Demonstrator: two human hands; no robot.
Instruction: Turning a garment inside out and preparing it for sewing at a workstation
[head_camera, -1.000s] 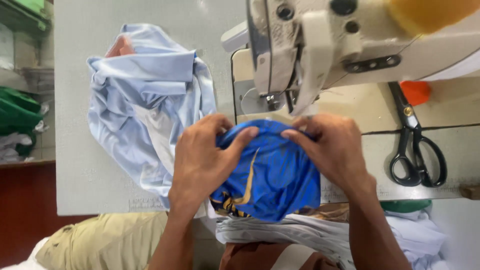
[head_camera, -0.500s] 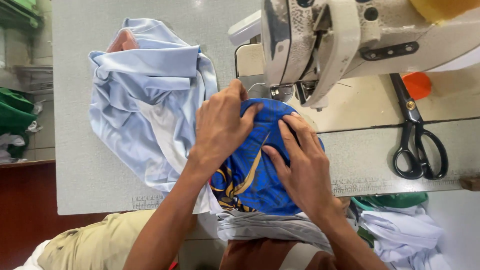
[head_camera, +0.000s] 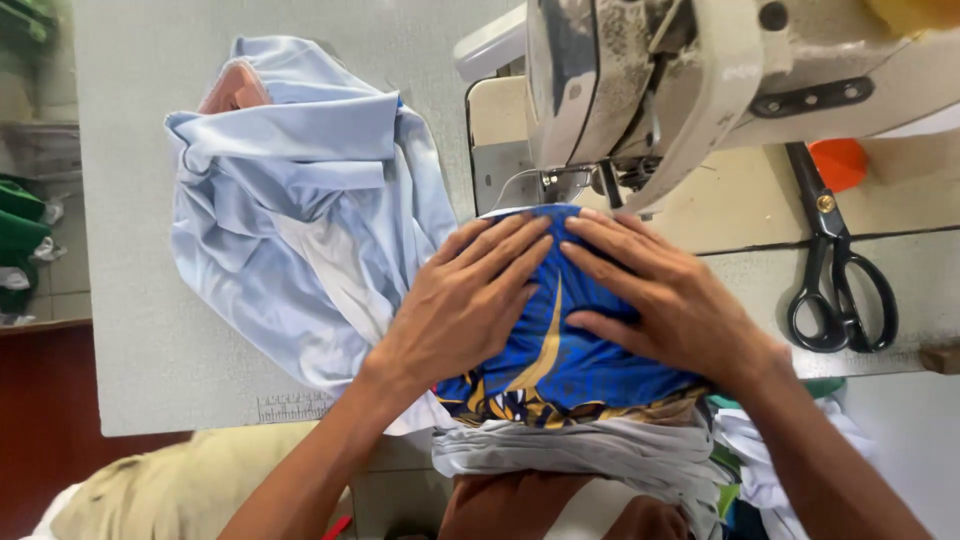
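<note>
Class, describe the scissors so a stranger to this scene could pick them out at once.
Start at the big cream sewing machine. Look right of its needle, along the table. The scissors lie there closed, black-handled, beside an orange object; unlike the cloth around, they are metal.

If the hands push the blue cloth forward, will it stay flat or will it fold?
The blue cloth probably folds: it looks thin and floppy, already bunched under the left hand and right hand. Its sheen suggests it may slide easily. It likely weighs little.
</note>
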